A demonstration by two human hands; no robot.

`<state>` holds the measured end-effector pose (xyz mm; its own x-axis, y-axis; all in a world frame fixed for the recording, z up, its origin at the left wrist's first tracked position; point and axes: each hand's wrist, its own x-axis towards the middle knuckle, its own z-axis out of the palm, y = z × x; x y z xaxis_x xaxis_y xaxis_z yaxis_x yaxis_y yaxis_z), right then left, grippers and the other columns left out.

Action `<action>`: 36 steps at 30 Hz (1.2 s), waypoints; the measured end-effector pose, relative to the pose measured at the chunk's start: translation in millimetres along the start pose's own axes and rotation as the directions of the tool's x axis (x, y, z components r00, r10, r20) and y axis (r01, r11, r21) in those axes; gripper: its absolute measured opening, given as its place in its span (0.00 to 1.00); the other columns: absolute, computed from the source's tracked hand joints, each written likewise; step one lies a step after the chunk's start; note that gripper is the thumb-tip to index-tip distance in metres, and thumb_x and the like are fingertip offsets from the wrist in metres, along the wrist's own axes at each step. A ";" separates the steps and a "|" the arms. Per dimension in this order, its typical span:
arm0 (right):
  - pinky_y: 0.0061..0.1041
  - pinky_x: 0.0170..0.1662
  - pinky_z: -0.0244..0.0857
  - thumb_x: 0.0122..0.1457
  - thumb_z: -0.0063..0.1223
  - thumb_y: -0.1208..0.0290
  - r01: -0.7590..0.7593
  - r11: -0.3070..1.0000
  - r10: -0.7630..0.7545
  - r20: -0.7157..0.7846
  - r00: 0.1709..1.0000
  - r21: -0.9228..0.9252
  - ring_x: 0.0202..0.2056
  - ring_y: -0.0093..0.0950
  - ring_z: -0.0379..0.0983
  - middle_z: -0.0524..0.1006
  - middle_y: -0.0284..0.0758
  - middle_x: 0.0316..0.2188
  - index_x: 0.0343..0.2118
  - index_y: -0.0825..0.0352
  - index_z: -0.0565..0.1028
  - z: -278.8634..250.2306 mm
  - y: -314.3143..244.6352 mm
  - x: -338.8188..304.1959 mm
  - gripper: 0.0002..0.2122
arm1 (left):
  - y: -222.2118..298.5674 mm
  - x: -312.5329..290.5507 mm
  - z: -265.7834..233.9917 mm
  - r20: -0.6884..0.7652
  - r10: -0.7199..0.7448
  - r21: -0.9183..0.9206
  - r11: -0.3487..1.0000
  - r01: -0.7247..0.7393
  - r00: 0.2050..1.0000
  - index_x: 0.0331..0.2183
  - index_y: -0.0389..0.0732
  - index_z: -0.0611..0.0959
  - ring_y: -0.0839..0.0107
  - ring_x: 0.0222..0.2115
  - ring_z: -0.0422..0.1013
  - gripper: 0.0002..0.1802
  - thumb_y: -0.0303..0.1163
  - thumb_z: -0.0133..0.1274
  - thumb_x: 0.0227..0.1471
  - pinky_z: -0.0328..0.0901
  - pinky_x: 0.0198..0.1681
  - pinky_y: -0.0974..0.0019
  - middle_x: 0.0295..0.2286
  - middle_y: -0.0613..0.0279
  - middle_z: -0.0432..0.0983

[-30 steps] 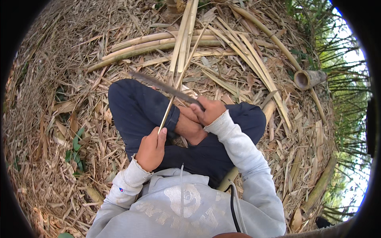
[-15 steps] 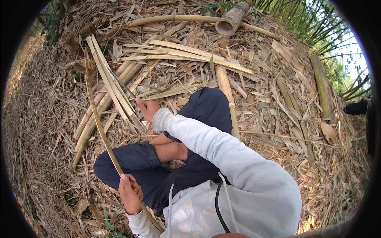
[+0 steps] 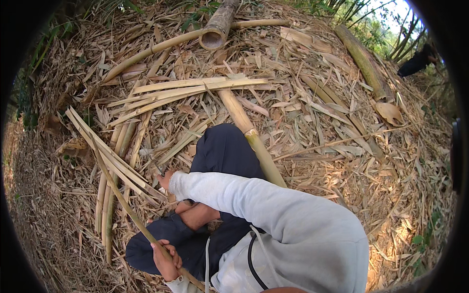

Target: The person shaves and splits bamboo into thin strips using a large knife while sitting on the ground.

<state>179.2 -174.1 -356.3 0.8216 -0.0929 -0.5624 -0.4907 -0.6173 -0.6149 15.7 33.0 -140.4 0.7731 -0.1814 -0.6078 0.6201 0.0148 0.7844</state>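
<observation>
On leaf litter [image 3: 332,195]: bamboo tube [image 3: 220,23], inside unclear
Left hand [image 3: 166,261]: curled round bamboo strip [image 3: 129,210] extending up-left
Right hand [image 3: 165,180]: closed round half-hidden dark tool [image 3: 160,171]

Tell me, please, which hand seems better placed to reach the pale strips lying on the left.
Probably the right hand: it is nearer the pale strips, though it holds a dark tool. The left hand is farther off, gripping a long strip.
</observation>
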 end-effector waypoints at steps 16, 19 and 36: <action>0.20 0.18 0.60 0.65 0.45 0.50 0.280 0.474 -0.332 -0.125 0.935 0.835 0.15 0.16 0.63 0.66 0.26 0.17 0.39 0.68 0.77 -100.9 -37.5 -139.4 0.22 | 17.7 -15.6 -1.8 0.178 -0.066 -0.151 0.984 0.093 0.982 0.39 0.41 0.71 0.85 0.09 0.48 0.20 0.48 0.33 0.67 0.48 0.10 0.78 0.16 0.69 0.59; 0.18 0.16 0.58 0.65 0.48 0.53 0.257 0.710 -0.253 -0.103 0.962 0.656 0.13 0.15 0.62 0.67 0.26 0.15 0.38 0.69 0.77 -125.7 -48.9 -179.2 0.19 | 10.9 -15.3 -3.6 0.223 -0.071 -0.192 0.975 0.115 0.972 0.36 0.42 0.70 0.85 0.09 0.45 0.21 0.49 0.33 0.67 0.44 0.10 0.77 0.14 0.73 0.53; 0.29 0.17 0.64 0.68 0.39 0.55 0.244 0.519 0.043 -0.310 0.950 0.819 0.12 0.25 0.68 0.70 0.35 0.13 0.29 0.71 0.72 -98.8 -48.9 -94.5 0.22 | -16.0 25.8 -20.0 -0.226 0.378 0.412 0.872 -0.263 0.898 0.27 0.43 0.70 0.85 0.10 0.50 0.20 0.45 0.37 0.67 0.47 0.12 0.76 0.12 0.74 0.56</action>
<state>154.2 -212.4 -218.5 0.8491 -0.3570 -0.3893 -0.2919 0.2971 -0.9091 28.4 47.7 -171.1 0.9585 0.0646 -0.2776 0.2825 -0.3447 0.8952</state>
